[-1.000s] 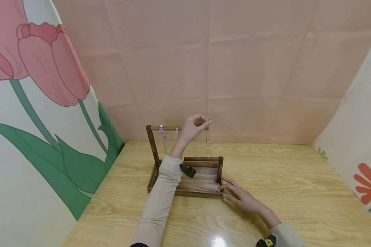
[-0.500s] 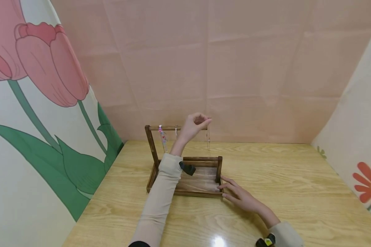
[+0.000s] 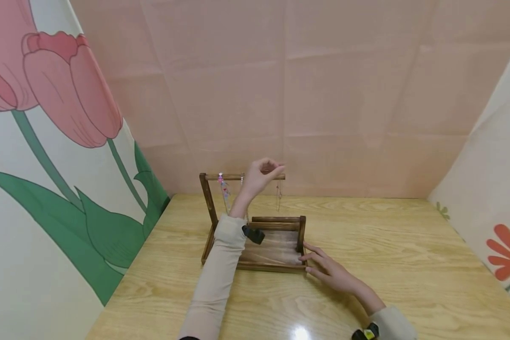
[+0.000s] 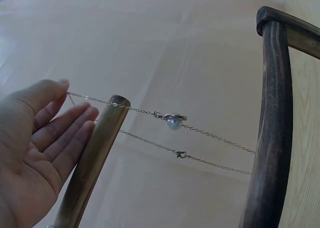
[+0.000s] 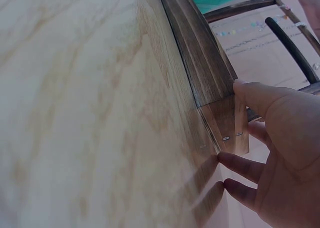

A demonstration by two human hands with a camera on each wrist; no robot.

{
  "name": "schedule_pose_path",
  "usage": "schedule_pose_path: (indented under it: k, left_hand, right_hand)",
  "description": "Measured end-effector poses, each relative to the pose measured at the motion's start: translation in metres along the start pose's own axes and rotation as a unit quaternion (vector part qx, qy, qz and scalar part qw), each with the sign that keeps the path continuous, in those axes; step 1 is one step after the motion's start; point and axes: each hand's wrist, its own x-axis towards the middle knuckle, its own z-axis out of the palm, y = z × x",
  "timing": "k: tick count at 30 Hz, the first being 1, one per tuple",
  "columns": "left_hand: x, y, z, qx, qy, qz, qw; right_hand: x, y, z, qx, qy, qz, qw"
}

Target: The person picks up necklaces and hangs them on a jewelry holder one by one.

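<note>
Above the dark wooden jewelry stand point(image 3: 272, 268), my left hand point(image 3: 259, 178) pinches a thin chain necklace between thumb and index finger. In the left wrist view, the necklace's pearl pendant point(image 4: 175, 123) and a small clasp show on two strands. The upper strand crosses the tip of the stand's top bar point(image 4: 97, 153), and the loop's far end passes behind another wooden bar. My right hand point(image 3: 333, 275) holds the stand's front right corner. In the right wrist view, its thumb point(image 5: 260, 95) lies on the corner's edge, with the index finger behind it.
A colorful beaded strand point(image 3: 225, 189) hangs near the bar's left end, with a pale strand point(image 3: 242, 179) farther right, partly behind my left hand. A lower rail point(image 3: 276, 219) runs along the tray's back. The stand sits on a wood-grain table point(image 3: 391, 245) before a pink backdrop.
My left hand has moved slightly left along the top bar, taking the necklace along. The bar's free end now shows right of the hanging chain. My right hand stays at the corner.
</note>
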Motion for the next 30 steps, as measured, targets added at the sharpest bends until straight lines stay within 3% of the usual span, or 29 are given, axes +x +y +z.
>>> schedule_pose_path:
  k: [10,17,23,30]
  left_hand:
    - [-0.005,0.001,-0.005,-0.005,0.034,0.002,0.9994]
    - [-0.016,0.028,-0.012,-0.017,0.045,-0.005,0.9988]
    - [-0.018,0.026,-0.014,-0.028,0.048,0.008,0.9984]
    - [-0.02,0.019,-0.016,-0.027,0.061,0.016,0.9976]
  right_hand:
    - [0.002,0.003,-0.003,0.001,-0.006,-0.008,1.0]
    - [0.004,0.006,-0.005,0.004,-0.01,-0.002,0.9999]
    - [0.006,0.002,-0.006,0.006,-0.003,0.001,1.0]
    - [0.009,-0.02,-0.018,0.023,0.0,-0.004,0.9997]
